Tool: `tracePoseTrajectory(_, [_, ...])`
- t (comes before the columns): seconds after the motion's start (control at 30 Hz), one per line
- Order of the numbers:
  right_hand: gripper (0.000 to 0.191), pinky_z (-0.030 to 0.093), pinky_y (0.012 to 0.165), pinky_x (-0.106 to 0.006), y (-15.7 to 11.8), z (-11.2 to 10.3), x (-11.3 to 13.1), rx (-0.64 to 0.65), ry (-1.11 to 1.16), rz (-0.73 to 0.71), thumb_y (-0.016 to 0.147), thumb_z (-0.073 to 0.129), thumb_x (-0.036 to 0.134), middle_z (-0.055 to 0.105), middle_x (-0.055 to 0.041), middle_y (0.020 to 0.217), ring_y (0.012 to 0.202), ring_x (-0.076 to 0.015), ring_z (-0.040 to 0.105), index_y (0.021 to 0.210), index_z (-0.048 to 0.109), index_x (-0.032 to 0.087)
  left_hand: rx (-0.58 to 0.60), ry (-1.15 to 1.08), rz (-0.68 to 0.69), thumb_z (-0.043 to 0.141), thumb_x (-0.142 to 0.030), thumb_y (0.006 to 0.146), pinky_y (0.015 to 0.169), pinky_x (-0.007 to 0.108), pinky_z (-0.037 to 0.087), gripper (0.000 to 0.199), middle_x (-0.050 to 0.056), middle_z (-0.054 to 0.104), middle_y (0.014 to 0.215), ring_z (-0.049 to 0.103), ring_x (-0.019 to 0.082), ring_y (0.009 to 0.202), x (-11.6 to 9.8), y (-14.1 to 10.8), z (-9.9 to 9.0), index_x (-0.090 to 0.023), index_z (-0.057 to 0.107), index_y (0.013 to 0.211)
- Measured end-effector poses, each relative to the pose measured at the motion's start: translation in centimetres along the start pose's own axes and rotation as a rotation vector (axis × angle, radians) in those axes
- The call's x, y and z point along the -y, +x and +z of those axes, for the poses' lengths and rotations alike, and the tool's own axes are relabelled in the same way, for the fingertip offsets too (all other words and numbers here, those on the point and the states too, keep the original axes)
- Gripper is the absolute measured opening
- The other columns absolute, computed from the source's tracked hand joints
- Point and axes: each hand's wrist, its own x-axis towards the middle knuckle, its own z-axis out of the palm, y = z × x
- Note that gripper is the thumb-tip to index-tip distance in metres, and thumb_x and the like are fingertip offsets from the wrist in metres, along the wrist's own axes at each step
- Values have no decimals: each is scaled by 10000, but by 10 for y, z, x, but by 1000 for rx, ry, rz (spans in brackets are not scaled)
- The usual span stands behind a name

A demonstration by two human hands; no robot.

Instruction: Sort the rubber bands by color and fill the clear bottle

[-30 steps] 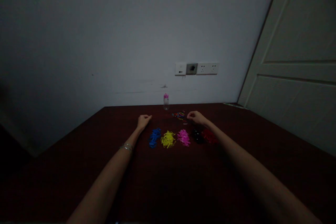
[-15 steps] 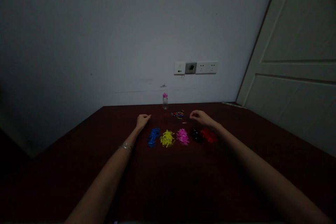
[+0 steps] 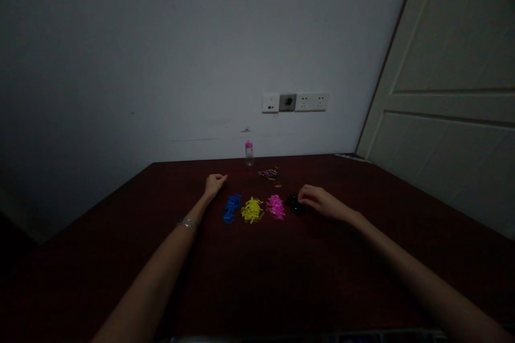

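Observation:
My left hand [image 3: 214, 184] rests on the dark red table, fingers curled and thumb against the forefinger; anything between them is too small to see. Just right of it lies a pile of blue rubber bands [image 3: 232, 208]. Beside that are yellow rubber bands [image 3: 252, 210] and pink rubber bands [image 3: 276, 207]. My right hand [image 3: 317, 199] is at the right edge of a pile of black rubber bands [image 3: 294, 202], fingertips drawn together. The hand hides the red pile. Whether it pinches a band is not visible.
Behind the piles lies a small heap of mixed coloured bands [image 3: 269, 173], with a loose reddish band [image 3: 278, 185] near it. A clear bottle with a pink top [image 3: 249, 154] stands near the wall. Wall sockets [image 3: 311, 102] are above, and a white door [image 3: 442, 91] stands at right.
My right hand has come down and nearer, from beside the mixed heap to the black pile, covering the red bands. My left hand stays in place. The view has shifted slightly.

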Motion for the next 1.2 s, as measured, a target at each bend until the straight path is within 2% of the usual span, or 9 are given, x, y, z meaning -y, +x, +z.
tracePoseTrajectory(0.23, [206, 427, 795, -305, -2, 5, -4, 25, 11, 28, 828, 479, 340, 583, -66, 947, 857, -169, 547, 864, 622, 197, -1, -30, -21, 565, -455, 642, 501, 218, 311, 339, 6, 549, 473, 473, 119, 482, -8, -3, -3, -135, 642, 560])
tracePoseTrajectory(0.4, [207, 445, 785, -310, -8, -1, -6, -91, 104, 71, 814, 489, 353, 598, -62, 900, 839, -172, 560, 835, 613, 188, 0, -44, -32, 566, -455, 645, 483, 216, 300, 338, 0, 532, 451, 454, 113, 462, -10, -6, -4, -136, 641, 561])
tracePoseTrajectory(0.57, [239, 449, 804, -333, -19, -12, -18, -216, 114, 148, 801, 493, 390, 619, -71, 898, 849, -188, 567, 832, 619, 189, -5, -55, -85, 531, -410, 684, 465, 218, 300, 318, 0, 516, 432, 445, 111, 435, -7, 1, -2, -134, 647, 575])
tracePoseTrajectory(0.7, [261, 455, 792, -327, -23, -17, -28, -287, 106, 221, 794, 498, 406, 631, -79, 911, 846, -194, 573, 838, 623, 181, -2, -24, -103, 526, -403, 690, 470, 221, 306, 319, 6, 525, 437, 455, 112, 440, -20, 9, 2, -136, 646, 562])
tracePoseTrajectory(0.83, [259, 454, 791, -320, -24, -15, -31, -252, 61, 200, 806, 481, 391, 632, -77, 919, 848, -189, 576, 850, 625, 179, 142, -7, 8, 584, -392, 649, 506, 223, 330, 292, 20, 566, 490, 477, 114, 488, -55, 8, 19, -119, 671, 597])
tracePoseTrajectory(0.97, [244, 450, 798, -330, -25, -16, -33, -205, -20, 183, 816, 470, 367, 635, -72, 941, 856, -188, 576, 876, 631, 194, 463, 12, 255, 618, -325, 618, 555, 224, 364, 238, 38, 626, 606, 516, 125, 560, -93, -1, 52, -109, 701, 676])
tracePoseTrajectory(1.03, [241, 449, 789, -331, -27, -18, -33, -197, -58, 199, 819, 464, 355, 636, -74, 949, 852, -188, 576, 885, 635, 199, 579, 51, 370, 619, -290, 620, 568, 222, 371, 197, 32, 633, 623, 517, 124, 568, -108, -7, 69, -125, 706, 683])
tracePoseTrajectory(1.1, [243, 448, 772, -327, -29, -21, -33, -192, -91, 217, 823, 455, 346, 636, -75, 938, 839, -186, 576, 887, 636, 199, 617, 120, 416, 638, -261, 605, 563, 221, 369, 150, 27, 624, 602, 516, 125, 558, -119, -13, 83, -149, 710, 672])
tracePoseTrajectory(1.2, [250, 443, 750, -313, -32, -23, -32, -184, -133, 229, 831, 437, 341, 635, -70, 916, 824, -180, 574, 884, 635, 198, 586, 213, 415, 674, -247, 587, 564, 226, 370, 100, 31, 625, 612, 531, 138, 575, -130, -19, 99, -185, 710, 656])
